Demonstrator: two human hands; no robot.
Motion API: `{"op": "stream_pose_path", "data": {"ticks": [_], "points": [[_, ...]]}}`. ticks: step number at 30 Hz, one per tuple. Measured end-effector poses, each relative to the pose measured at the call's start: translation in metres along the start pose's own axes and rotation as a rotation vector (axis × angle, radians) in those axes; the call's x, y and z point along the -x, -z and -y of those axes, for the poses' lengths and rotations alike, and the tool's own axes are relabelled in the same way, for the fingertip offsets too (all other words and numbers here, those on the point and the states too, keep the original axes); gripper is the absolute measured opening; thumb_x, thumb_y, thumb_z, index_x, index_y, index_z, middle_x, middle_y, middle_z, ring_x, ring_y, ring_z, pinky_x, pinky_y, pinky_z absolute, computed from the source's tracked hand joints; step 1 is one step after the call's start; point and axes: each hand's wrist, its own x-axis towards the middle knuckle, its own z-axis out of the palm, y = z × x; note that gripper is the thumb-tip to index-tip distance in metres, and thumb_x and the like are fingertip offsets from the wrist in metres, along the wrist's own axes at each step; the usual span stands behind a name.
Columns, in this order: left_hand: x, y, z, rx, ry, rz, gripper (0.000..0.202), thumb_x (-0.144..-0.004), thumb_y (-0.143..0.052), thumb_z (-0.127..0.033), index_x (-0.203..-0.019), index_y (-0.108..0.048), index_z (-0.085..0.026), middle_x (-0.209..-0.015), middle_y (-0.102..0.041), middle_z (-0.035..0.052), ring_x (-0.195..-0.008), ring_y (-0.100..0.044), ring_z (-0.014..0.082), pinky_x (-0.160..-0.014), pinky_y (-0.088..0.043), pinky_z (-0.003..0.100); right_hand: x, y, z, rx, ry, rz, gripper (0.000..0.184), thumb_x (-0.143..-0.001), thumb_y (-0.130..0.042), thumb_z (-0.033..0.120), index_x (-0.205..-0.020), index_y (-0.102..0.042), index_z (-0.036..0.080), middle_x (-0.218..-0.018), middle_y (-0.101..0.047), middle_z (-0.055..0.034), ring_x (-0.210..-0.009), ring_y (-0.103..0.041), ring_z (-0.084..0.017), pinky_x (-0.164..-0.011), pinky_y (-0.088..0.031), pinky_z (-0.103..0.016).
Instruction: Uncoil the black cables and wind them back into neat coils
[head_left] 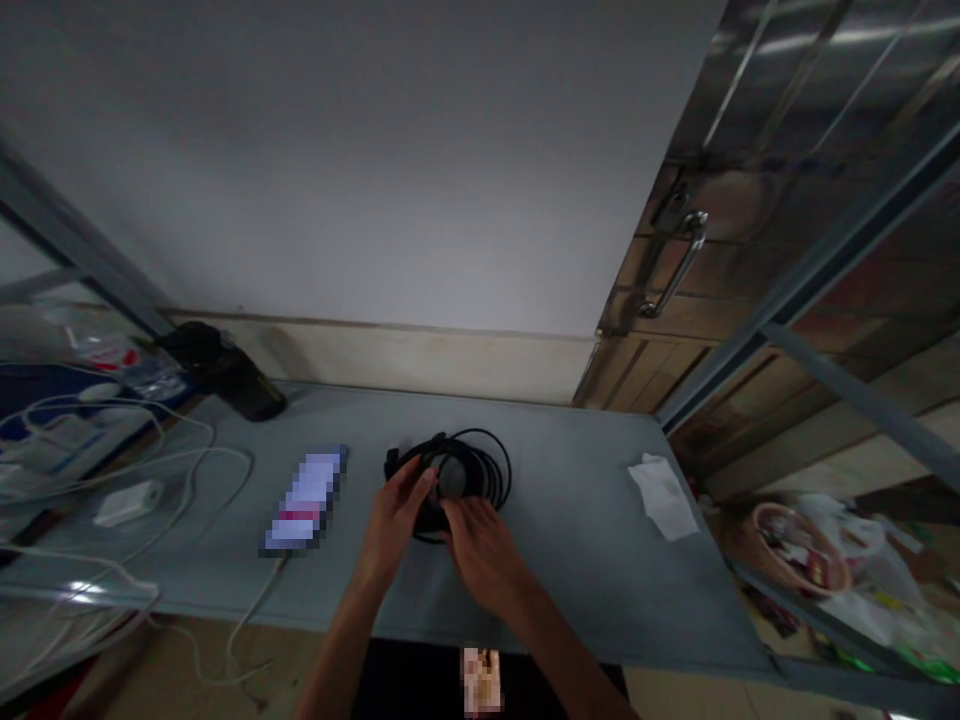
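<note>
A coiled black cable [496, 482] lies on the grey tabletop [570, 560] in front of me, with a dark plug end sticking out at its left. My left hand [394, 515] grips the left side of the coil, thumb and fingers bent in towards its middle. On the near right side, my right hand [486, 548] has its fingers curled over the loops. The fingertips of both hands are close together, and part of the coil is hidden under them. A round grey patch [451, 478] shows in the coil's centre; I cannot tell what it is.
Left of the coil lies a phone [306, 500] with a white cord plugged in. A white charger [129, 502], tangled white cords and a black bottle [229, 372] are further left. Crumpled tissue [664, 497] lies at right. Metal posts [817, 270] frame the table; a basket [759, 525] stands beyond.
</note>
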Motion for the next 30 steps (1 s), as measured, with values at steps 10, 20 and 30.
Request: {"op": "stream_pose_path", "data": {"ticks": [10, 20, 30], "points": [[-0.019, 0.025, 0.016, -0.846, -0.409, -0.163, 0.043, -0.096, -0.069, -0.04, -0.135, -0.075, -0.025, -0.118, -0.081, 0.0131, -0.122, -0.068, 0.042, -0.117, -0.046, 0.065, -0.016, 0.012, -0.003, 0.079, 0.089, 0.042, 0.033, -0.117, -0.056, 0.019, -0.149, -0.061, 0.017, -0.125, -0.074, -0.0087, -0.119, -0.065, -0.027, -0.11, -0.054, -0.045], [-0.024, 0.027, 0.034, -0.639, -0.4, -0.149, 0.05, -0.089, -0.068, -0.03, -0.138, -0.07, -0.022, -0.143, -0.067, 0.0157, -0.14, -0.063, 0.0372, -0.128, -0.045, 0.061, -0.018, 0.011, -0.002, 0.09, 0.118, 0.03, 0.036, -0.113, -0.071, 0.035, -0.145, -0.065, 0.02, -0.128, -0.076, -0.0087, -0.123, -0.065, -0.027, -0.115, -0.052, -0.048], [-0.025, 0.037, 0.059, -0.473, -0.27, -0.215, 0.073, -0.089, -0.073, -0.041, -0.157, -0.056, -0.019, -0.158, -0.061, 0.0205, -0.155, -0.054, 0.0407, -0.135, -0.037, 0.066, -0.017, 0.016, -0.015, 0.159, 0.123, 0.085, 0.021, -0.11, -0.072, 0.025, -0.129, -0.07, 0.018, -0.114, -0.075, -0.007, -0.116, -0.069, -0.025, -0.131, -0.042, -0.048]]}}
